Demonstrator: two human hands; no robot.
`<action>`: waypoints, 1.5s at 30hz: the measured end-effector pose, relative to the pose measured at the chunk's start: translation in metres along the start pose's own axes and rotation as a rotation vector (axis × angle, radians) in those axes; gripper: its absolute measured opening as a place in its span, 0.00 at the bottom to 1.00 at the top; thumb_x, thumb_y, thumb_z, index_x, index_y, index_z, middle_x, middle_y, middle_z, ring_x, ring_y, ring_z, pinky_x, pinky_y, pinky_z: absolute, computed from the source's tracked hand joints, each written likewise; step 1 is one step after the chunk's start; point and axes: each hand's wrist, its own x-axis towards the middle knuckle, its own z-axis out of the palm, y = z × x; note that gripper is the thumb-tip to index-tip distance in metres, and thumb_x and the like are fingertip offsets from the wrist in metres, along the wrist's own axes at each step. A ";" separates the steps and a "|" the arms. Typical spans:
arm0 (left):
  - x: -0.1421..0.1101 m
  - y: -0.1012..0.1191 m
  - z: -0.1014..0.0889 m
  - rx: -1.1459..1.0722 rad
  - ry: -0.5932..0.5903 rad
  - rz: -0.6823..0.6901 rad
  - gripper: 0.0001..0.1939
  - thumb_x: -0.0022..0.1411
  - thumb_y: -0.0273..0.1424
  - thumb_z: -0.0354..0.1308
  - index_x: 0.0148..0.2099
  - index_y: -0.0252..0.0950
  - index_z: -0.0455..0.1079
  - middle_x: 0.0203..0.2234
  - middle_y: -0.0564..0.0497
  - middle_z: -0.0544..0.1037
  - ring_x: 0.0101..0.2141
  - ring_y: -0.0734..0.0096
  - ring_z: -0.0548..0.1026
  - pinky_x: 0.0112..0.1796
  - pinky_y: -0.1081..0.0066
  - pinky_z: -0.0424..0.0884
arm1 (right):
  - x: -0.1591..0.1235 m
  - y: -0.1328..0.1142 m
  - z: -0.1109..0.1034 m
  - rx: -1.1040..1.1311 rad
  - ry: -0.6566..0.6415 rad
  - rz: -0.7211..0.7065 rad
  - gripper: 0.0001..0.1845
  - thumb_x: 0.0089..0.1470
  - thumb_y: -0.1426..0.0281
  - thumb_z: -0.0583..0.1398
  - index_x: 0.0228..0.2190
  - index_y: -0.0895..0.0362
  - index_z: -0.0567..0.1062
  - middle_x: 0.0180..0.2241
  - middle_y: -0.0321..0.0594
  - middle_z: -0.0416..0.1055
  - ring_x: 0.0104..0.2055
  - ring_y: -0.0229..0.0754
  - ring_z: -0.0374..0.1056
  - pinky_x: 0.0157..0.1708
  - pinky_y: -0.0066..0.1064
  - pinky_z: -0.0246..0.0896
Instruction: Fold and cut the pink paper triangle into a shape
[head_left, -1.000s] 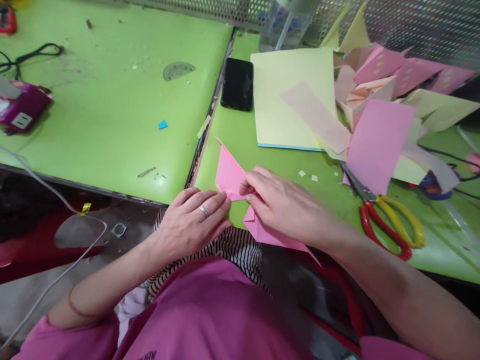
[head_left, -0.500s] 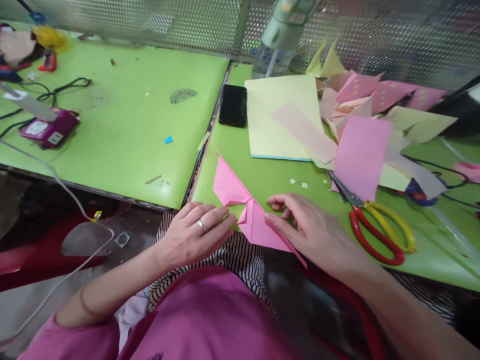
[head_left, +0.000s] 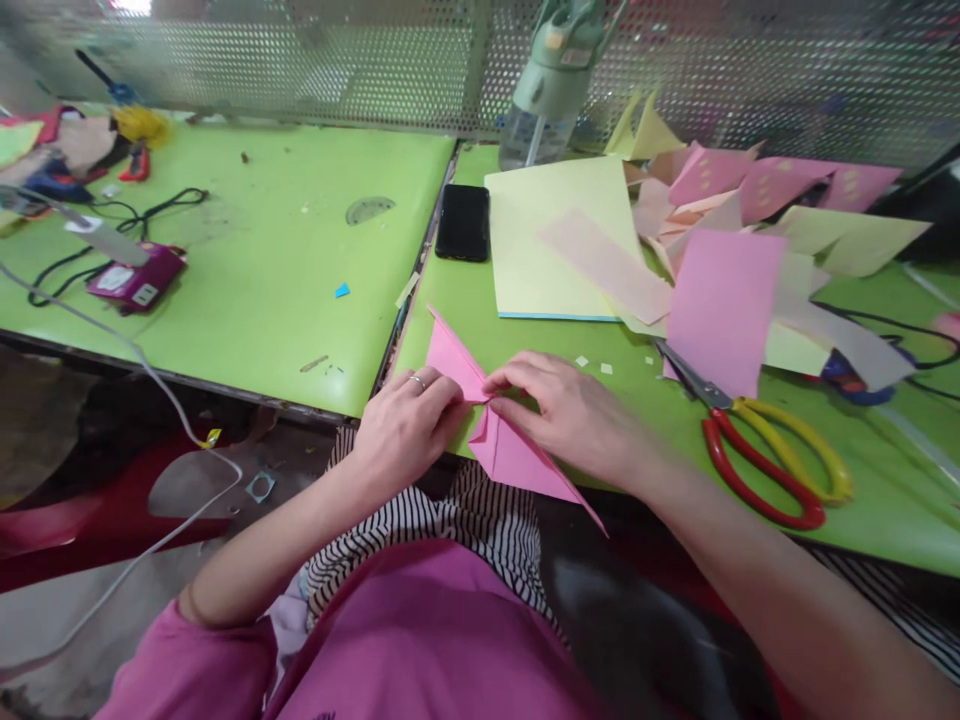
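Observation:
A folded pink paper (head_left: 517, 455) lies at the near edge of the green table (head_left: 525, 340), one point aimed up-left and one hanging off the edge toward me. My left hand (head_left: 409, 420), with a ring on it, curls its fingers onto the paper's left part. From the right, my right hand (head_left: 574, 415) pinches the paper at its middle fold. Both hands meet over the centre of the paper.
Red-and-yellow scissors (head_left: 765, 450) lie to the right. A yellow sheet (head_left: 555, 240), a heap of pink and yellow papers (head_left: 735, 260), a black phone (head_left: 463, 222) and a water bottle (head_left: 551, 85) sit behind. A second green table (head_left: 247, 260) on the left carries cables and a magenta box (head_left: 135, 280).
My right hand has moved left, back onto the paper's middle fold. My left hand's fingers have curled in onto the paper. The view has tilted up a little.

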 end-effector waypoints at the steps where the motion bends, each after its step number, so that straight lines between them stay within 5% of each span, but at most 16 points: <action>1: 0.000 0.001 0.000 0.002 -0.013 -0.018 0.08 0.67 0.32 0.53 0.35 0.36 0.68 0.30 0.51 0.74 0.31 0.71 0.71 0.32 0.71 0.67 | 0.001 0.000 0.000 -0.009 -0.013 0.002 0.09 0.61 0.69 0.55 0.38 0.57 0.74 0.38 0.42 0.72 0.42 0.43 0.68 0.42 0.35 0.61; 14: 0.003 0.001 -0.007 0.016 -0.020 -0.002 0.10 0.68 0.31 0.51 0.33 0.35 0.67 0.29 0.49 0.71 0.32 0.66 0.67 0.36 0.66 0.68 | 0.018 -0.002 -0.006 -0.282 -0.127 -0.151 0.11 0.63 0.67 0.53 0.32 0.58 0.72 0.33 0.40 0.68 0.34 0.40 0.63 0.31 0.31 0.53; 45: 0.009 -0.004 -0.007 0.052 -0.083 -0.152 0.11 0.69 0.33 0.46 0.36 0.35 0.65 0.32 0.47 0.71 0.31 0.66 0.70 0.33 0.67 0.68 | 0.031 -0.016 -0.008 -0.277 -0.240 0.034 0.10 0.62 0.69 0.53 0.29 0.57 0.70 0.31 0.38 0.66 0.28 0.37 0.61 0.27 0.30 0.50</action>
